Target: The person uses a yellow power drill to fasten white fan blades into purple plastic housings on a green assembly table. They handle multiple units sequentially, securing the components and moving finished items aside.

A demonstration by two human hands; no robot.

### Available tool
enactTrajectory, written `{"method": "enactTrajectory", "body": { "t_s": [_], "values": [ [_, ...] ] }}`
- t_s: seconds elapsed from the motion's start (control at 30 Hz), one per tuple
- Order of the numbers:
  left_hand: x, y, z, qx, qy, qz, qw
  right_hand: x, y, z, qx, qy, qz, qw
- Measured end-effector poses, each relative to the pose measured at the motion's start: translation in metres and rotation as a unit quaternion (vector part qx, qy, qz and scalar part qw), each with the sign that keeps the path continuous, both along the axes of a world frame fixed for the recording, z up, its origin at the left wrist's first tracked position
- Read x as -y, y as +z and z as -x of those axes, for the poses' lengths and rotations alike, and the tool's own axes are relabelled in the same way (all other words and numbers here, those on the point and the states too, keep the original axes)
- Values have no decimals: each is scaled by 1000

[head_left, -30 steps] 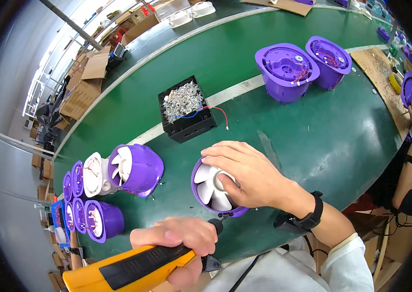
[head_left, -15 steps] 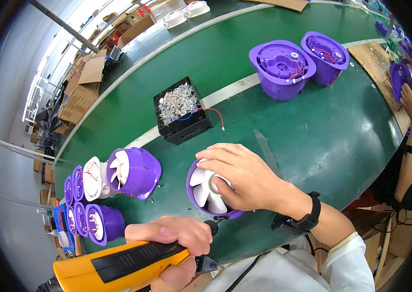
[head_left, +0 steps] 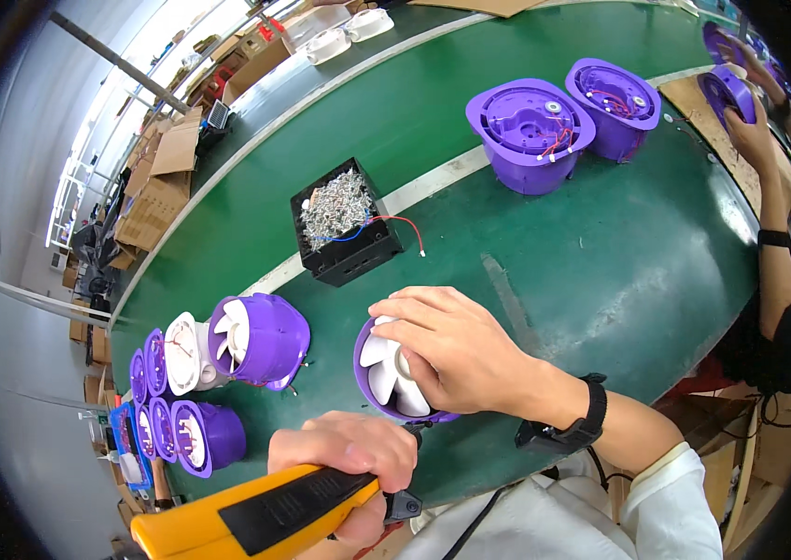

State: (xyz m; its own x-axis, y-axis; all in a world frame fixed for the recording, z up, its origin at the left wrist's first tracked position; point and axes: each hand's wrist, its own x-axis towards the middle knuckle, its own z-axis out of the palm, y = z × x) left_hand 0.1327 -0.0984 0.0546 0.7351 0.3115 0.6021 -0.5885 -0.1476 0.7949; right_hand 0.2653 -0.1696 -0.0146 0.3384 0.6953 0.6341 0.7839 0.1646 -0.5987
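My right hand (head_left: 456, 350), palm down with a dark strap at the wrist, holds a purple housing (head_left: 359, 373) on the green tabletop. Its fingers reach over the white fan (head_left: 382, 381) inside, covering part of the blades. To its lower left, my left hand (head_left: 349, 451) is wrapped round a yellow and black power screwdriver (head_left: 195, 525). The screwdriver's front end lies at the housing's near rim; its tip is mostly hidden, so contact cannot be told.
A black box (head_left: 349, 261) full of screws stands beyond, a red and blue wire over its edge. Purple housings (head_left: 274, 336) and a white one (head_left: 185, 350) are grouped left. Two purple housings (head_left: 531, 168) stand far right. A co-worker's hand (head_left: 755, 135) holds a purple part (head_left: 727, 93).
My left hand and the screwdriver have shifted right, and the screwdriver's body is angled differently. My right hand stays on the housing. The co-worker's hands have moved up with the purple part.
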Motion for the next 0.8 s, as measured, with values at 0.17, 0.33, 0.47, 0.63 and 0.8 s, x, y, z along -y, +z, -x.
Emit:
{"method": "enactTrajectory", "body": {
  "t_s": [0.17,0.33,0.47,0.63,0.8],
  "values": [
    [0,-4,12,-2,-35,113,993,0,1,1,-1,0,-13,1000],
    [4,0,8,-13,47,48,998,1,1,0,4,-6,-8,1000],
    [3,1,9,-12,56,6,998,0,1,1,-1,-3,-8,1000],
    [1,-1,16,-5,24,82,996,0,-1,0,-1,-8,-7,1000],
    [0,3,12,7,57,-3,998,-1,3,2,-3,-2,-8,1000]
  ]
}}
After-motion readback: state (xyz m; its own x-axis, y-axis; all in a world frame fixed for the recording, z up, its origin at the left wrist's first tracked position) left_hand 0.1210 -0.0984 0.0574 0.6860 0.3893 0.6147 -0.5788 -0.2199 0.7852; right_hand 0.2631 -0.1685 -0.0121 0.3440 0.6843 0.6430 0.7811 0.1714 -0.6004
